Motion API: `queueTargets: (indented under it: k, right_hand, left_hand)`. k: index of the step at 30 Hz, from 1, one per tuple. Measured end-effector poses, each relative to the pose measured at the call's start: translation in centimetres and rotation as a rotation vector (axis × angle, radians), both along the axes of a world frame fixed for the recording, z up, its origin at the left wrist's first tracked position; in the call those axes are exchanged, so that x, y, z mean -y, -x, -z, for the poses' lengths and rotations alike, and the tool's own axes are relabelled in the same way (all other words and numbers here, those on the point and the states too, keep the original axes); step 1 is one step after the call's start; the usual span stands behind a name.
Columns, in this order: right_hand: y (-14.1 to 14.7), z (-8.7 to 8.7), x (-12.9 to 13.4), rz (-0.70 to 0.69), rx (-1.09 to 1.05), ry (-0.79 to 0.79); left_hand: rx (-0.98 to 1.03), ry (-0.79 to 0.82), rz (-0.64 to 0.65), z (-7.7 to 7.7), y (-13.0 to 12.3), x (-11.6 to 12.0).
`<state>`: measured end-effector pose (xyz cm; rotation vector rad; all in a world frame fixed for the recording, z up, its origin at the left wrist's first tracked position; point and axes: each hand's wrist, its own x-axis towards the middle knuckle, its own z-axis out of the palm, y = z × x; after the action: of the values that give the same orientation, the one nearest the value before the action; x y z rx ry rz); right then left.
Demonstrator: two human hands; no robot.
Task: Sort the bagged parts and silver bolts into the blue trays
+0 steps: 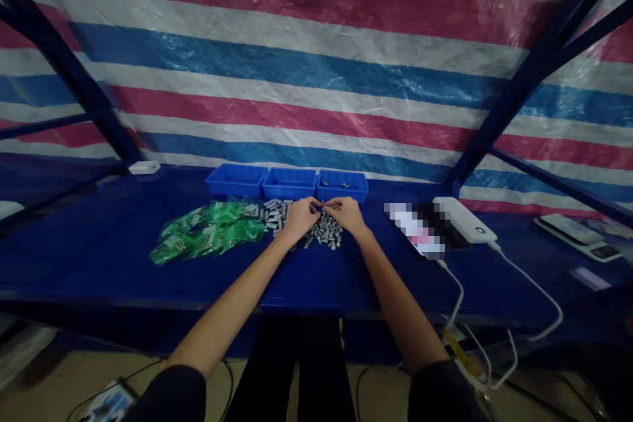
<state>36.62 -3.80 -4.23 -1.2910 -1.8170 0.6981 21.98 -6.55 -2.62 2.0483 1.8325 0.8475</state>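
Both hands meet above a pile of small metal parts on the blue table. My left hand (301, 216) has its fingers pinched together; whatever is between them is too small to make out. Touching or nearly touching it, my right hand (345, 212) is pinched as well, its hold equally unclear. Small screw-like metal pieces (328, 232) lie under and between the hands. Silver metal cylinders (275, 213) are heaped just left of my left hand. Further left, green plastic bags (210, 232) with parts inside lie in a loose heap.
Three blue trays stand behind the hands: left (237, 188), middle (289, 192) and right (341, 195), the last holding a few small pieces. On the right lie a phone (418, 231), a white power bank (465, 219) with cables, and a scale (576, 236). A white box (144, 167) sits back left.
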Motion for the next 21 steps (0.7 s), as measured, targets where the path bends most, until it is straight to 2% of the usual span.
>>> queueTargets:
  k: [4, 9, 16, 21]
  right_hand:
    - [0.3, -0.8, -0.1, 0.048, -0.302, 0.039]
    - [0.5, -2.0, 0.3, 0.024, -0.582, 0.301]
    - [0.5, -2.8, 0.7, -0.041, -0.798, 0.465]
    - [0.7, -2.9, 0.9, -0.137, -0.791, 0.500]
  left_hand:
    - [0.161, -0.122, -0.025, 0.1, -0.2, -0.3]
    - [0.417, -0.219, 0.023, -0.5, -0.5, -0.4]
    - [0.562, -0.286, 0.073, -0.6, -0.5, -0.6]
    - [0.612, -0.281, 0.051, -0.4, -0.4, -0.8]
